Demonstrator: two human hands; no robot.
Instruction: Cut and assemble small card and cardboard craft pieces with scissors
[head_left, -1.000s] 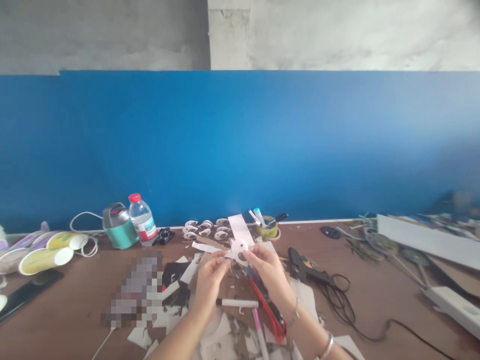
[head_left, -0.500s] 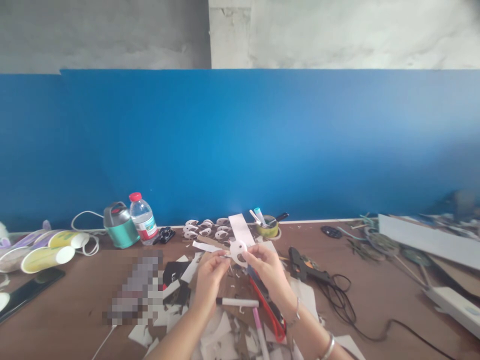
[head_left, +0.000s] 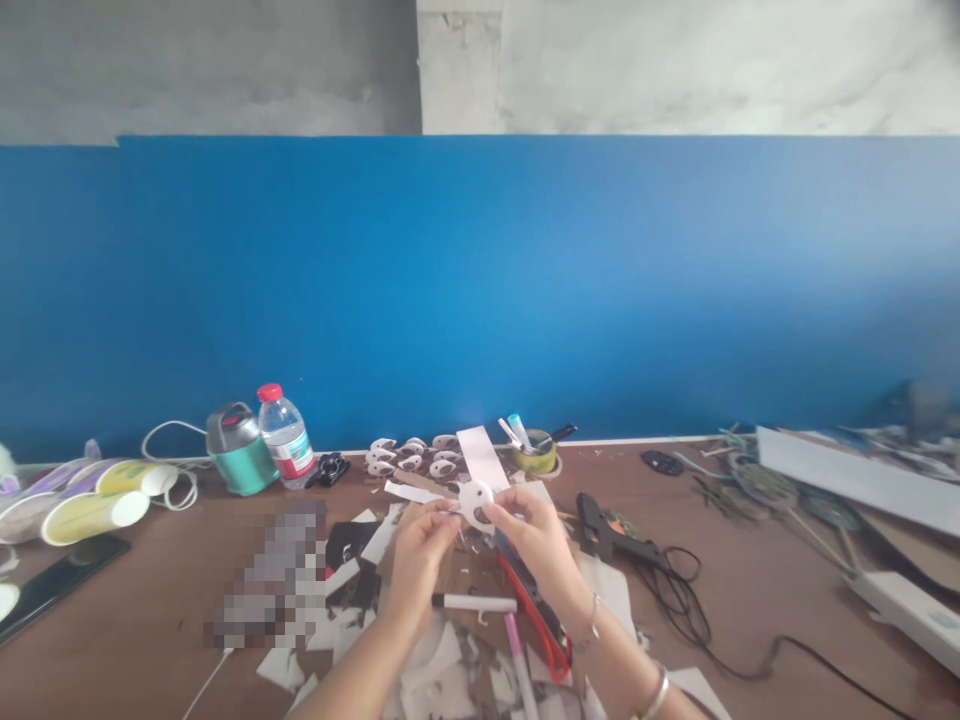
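Over the middle of the table I hold up a small rounded white paper cutout (head_left: 474,498) with a dark opening and a small dot in it. My right hand (head_left: 529,530) pinches its right side between thumb and fingers. At its left edge, my left hand (head_left: 424,545) has thumb and forefinger pressed together on it; the exact contact is too small to make out. Below the hands lie a capped white marker (head_left: 478,603), a pink-and-white pen (head_left: 519,660) and a red-edged tool (head_left: 536,610), partly behind my right wrist. White paper scraps (head_left: 442,670) are strewn around them.
Several similar white cutouts (head_left: 410,462) stand at the back, beside a white paper strip (head_left: 482,458) and a tape roll (head_left: 536,460) holding pens. A glue gun (head_left: 615,535) with its cable lies right. A water bottle (head_left: 286,440) and paper cups (head_left: 97,515) are left.
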